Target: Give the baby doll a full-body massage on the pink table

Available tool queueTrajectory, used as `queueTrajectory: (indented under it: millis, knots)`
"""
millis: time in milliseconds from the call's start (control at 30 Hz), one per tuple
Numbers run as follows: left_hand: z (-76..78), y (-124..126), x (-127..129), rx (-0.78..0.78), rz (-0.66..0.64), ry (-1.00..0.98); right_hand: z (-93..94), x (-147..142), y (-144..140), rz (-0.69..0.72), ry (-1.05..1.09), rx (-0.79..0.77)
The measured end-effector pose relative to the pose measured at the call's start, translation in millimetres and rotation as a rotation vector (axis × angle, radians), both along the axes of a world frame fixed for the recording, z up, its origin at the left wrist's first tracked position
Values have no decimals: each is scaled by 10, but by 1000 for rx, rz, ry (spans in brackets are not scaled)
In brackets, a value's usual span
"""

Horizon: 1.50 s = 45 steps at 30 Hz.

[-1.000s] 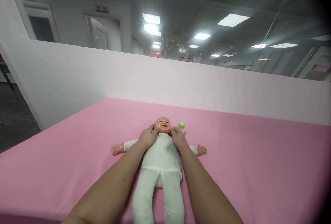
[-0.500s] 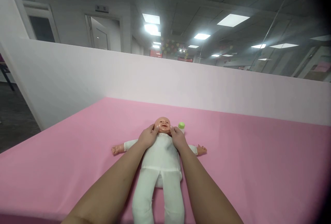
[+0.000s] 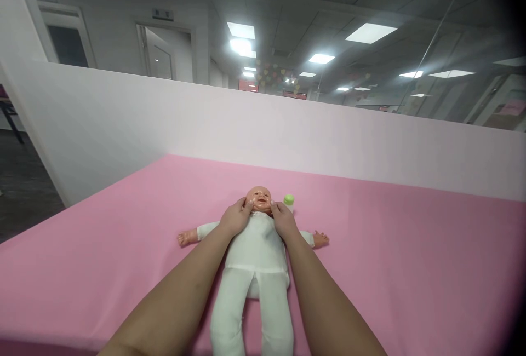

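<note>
Glossy plastic-looking doll head [image 3: 258, 191], matt cloth doll suit [image 3: 257, 246], matt cloth-like table cover [image 3: 390, 263], smooth matt partition [image 3: 287, 134]

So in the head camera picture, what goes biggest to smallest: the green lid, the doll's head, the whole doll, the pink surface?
1. Pink surface
2. Doll, though its legs run out of the picture
3. Doll's head
4. Green lid

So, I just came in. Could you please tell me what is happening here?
A doll in white lies face up, arms spread, on a pink surface. A person's left hand and right hand touch the two sides of its head. A green-capped container is just beyond the right hand, which partly hides it.
</note>
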<state>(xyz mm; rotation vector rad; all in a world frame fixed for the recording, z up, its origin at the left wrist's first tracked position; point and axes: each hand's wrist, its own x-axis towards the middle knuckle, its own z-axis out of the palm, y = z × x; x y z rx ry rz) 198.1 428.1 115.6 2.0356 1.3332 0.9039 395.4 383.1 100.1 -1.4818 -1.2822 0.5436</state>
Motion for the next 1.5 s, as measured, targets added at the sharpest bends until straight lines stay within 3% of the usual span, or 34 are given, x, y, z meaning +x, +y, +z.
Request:
queueTrajectory:
  millis: [1500]
  knots:
    - [23,-20,2,-20,4,13,-10,3,2,-4,2,-8]
